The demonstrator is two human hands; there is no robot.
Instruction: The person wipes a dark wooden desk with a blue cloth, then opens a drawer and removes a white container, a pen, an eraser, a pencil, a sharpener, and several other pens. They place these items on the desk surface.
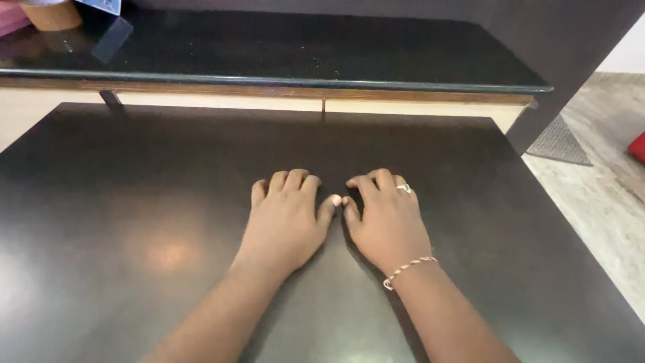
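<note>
Dark wooden table (134,202) lies under left hand (285,218) and right hand (386,222), both flat, holding nothing.

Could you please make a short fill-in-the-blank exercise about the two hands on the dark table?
1. Both hands lie palm-down on the dark ____.
2. The right hand wears a ring and a ____ at the wrist.
3. The left hand holds ____.
4. The two ____ touch at their tips.

Missing words: table; bracelet; nothing; thumbs

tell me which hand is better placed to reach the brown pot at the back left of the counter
Left, probably. Both hands lie flat, palms down, side by side on the dark table, holding nothing. The left hand is on the same side as the brown pot; the right hand would have to cross over it.
</note>
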